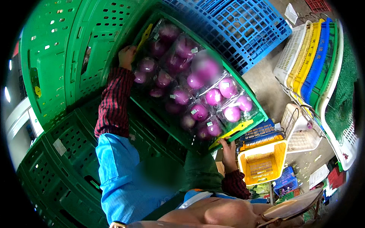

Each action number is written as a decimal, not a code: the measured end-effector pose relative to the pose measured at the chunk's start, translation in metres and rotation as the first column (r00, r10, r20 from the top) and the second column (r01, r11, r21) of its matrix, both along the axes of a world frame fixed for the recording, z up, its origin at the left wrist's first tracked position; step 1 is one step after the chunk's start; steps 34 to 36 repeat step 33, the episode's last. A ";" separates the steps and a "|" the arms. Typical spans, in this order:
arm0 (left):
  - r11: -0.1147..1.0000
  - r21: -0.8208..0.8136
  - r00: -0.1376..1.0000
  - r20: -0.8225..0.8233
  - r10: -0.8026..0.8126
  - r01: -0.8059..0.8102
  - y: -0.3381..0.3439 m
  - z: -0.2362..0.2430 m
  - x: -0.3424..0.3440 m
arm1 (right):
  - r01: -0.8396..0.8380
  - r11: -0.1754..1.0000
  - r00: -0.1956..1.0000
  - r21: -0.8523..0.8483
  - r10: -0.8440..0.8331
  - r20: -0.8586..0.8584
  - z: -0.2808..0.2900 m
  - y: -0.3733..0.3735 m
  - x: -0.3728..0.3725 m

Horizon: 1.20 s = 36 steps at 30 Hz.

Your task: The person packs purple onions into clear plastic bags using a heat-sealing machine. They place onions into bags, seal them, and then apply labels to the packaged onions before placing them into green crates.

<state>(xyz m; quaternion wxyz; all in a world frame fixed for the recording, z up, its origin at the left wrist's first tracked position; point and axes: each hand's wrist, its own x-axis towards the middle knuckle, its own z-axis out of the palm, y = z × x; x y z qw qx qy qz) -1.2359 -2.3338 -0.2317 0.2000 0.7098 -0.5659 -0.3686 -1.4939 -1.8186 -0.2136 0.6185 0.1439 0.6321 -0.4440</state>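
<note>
A green crate (257, 99) sits tilted in front of me, loaded with clear plastic packs of round purple onions (213, 97). Small pale labels mark several of the packs. My left hand (127, 57) is closed on the crate's far left end, beside a yellow handle piece (145, 34). At the near right end, my right hand (227, 152) grips the rim just under the other yellow handle piece (237, 129). The fingers of both hands are partly hidden by the crate's edge. A blurred patch covers some onions near the crate's back side.
Tall green perforated crate walls (57, 76) rise on my left, with more dark green crates (57, 163) below. A blue crate (243, 30) stands beyond the onions. To the right are nested coloured baskets (313, 64), a yellow basket (262, 176) and a white basket (304, 140).
</note>
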 end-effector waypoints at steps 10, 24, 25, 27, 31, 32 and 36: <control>0.990 -0.067 0.947 0.304 -0.102 0.128 0.002 -0.007 0.002 | -0.472 0.880 0.846 0.041 0.466 -0.258 -0.014 0.019 -0.034; 0.901 -0.370 0.966 -0.033 -0.257 0.227 0.203 -0.005 -0.147 | -0.595 0.787 0.794 0.163 0.607 -0.031 0.219 0.340 0.025; 0.892 -0.392 0.939 -0.156 -0.306 0.225 0.231 0.008 -0.171 | -0.518 0.824 0.838 0.230 0.543 -0.056 0.227 0.348 0.042; 0.849 -0.414 0.869 -0.220 -0.443 0.328 0.278 0.022 -0.192 | -0.379 0.864 0.894 0.331 0.434 -0.109 0.240 0.365 0.071; 0.807 -0.434 0.839 -0.179 -0.514 0.401 0.378 -0.014 -0.203 | -0.145 0.906 0.942 0.399 0.250 -0.226 0.253 0.390 0.131; 0.708 -0.524 0.753 -0.177 -0.634 0.473 0.403 -0.002 -0.209 | -0.087 0.907 0.947 0.411 0.204 -0.249 0.255 0.397 0.150; 0.751 -0.378 0.696 -0.300 -0.653 0.542 0.434 0.010 -0.212 | -0.034 0.909 0.948 0.416 0.162 -0.275 0.255 0.404 0.168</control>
